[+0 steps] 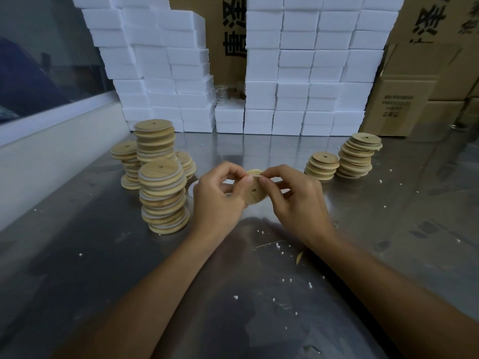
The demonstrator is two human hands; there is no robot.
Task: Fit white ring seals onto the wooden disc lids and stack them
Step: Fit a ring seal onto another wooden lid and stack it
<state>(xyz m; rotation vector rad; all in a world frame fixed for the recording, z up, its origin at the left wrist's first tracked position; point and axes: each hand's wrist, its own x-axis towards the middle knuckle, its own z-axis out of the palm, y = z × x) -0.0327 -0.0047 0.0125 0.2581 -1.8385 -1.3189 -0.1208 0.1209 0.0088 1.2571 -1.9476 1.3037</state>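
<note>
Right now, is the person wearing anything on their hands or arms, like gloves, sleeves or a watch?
No. The left hand and the right hand are bare, with no gloves. Both forearms are uncovered as far as the picture shows, with no sleeve in view. No watch, ring, bracelet or marking shows on either wrist or on the fingers.

Lid stacks (pixel 162 193) flanking open tabletop (pixel 259 294)

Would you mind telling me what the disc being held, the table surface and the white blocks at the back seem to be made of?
The held disc looks like pale unfinished wood, matte, with a seam line and a drilled hole. The table appears to be brushed stainless steel: grey and reflective. The white blocks look like expanded foam, matte and grainy, with crumbs scattered below, though I cannot be sure.
</note>
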